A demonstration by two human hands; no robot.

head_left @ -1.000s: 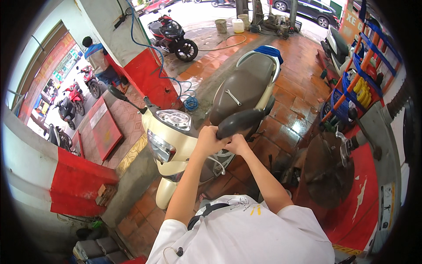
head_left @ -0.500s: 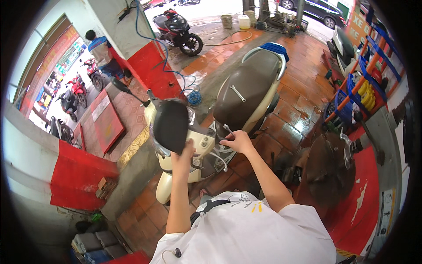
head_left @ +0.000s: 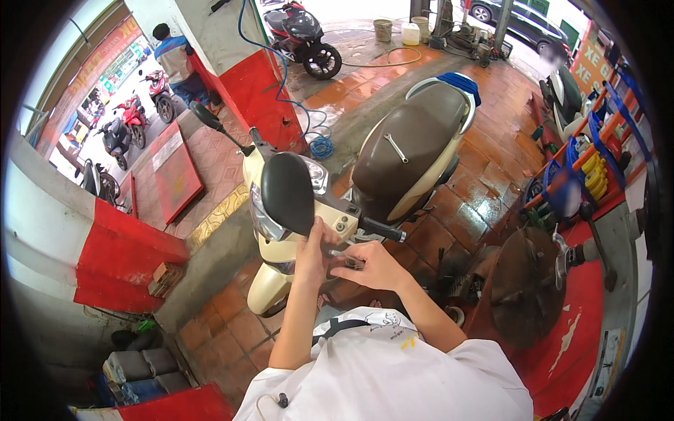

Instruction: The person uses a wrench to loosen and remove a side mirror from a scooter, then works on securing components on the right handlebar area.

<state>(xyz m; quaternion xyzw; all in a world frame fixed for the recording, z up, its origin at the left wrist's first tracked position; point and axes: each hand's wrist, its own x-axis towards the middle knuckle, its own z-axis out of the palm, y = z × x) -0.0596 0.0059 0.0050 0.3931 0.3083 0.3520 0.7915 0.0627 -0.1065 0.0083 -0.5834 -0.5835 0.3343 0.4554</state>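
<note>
A cream scooter (head_left: 270, 288) with a brown seat (head_left: 407, 151) stands in front of me. My left hand (head_left: 314, 245) is closed around the stem under its nearer black mirror (head_left: 286, 193). Close beside it, below the black handlebar grip (head_left: 382, 229), my right hand (head_left: 375, 266) is closed on a small metal tool that looks like a wrench (head_left: 348, 260). Its far end is partly hidden by my fingers and the brake lever area. A silver wrench (head_left: 396, 148) lies loose on the seat. The second mirror (head_left: 203, 114) sticks out on the far side.
A blue air hose (head_left: 321, 146) lies coiled by the red-painted pillar (head_left: 263, 98). At the right are an orange rack (head_left: 586, 154) and a round dark plate (head_left: 526, 288). A dark motorcycle (head_left: 305, 38) stands behind. A person (head_left: 175, 67) is outside at the far left.
My right hand has come down and left from beside the seat to near my left hand, bringing the tool along. The handlebar grip now shows. The whole view has shifted slightly.
</note>
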